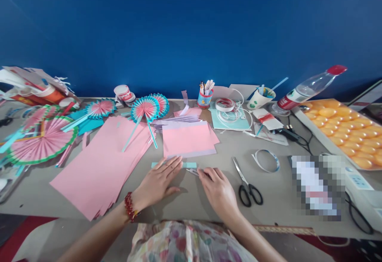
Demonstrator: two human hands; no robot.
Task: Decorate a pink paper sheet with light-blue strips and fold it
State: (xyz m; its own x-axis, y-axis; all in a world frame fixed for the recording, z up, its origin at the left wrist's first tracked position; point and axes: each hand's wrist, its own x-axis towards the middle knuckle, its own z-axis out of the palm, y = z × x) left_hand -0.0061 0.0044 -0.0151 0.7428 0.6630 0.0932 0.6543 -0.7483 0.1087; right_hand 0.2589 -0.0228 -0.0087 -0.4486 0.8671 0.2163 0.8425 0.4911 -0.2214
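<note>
My left hand lies flat with its fingers stretched out over a narrow teal paper strip, pressing it to the table. The strip's ends show on both sides of the fingers. My right hand is closed round a slim pen, whose thin tip points left, just below the strip. The fingers cover most of the pen. Beyond the strip lies a stack of pink and lilac paper sheets. Black-handled scissors rest partly spread to the right of my right hand.
Large pink sheets lie at left, beside folded paper fans. Along the back stand a pen cup, a paper cup and a tilted bottle. A tape roll, a white-and-blue band loop and a power strip lie rightward.
</note>
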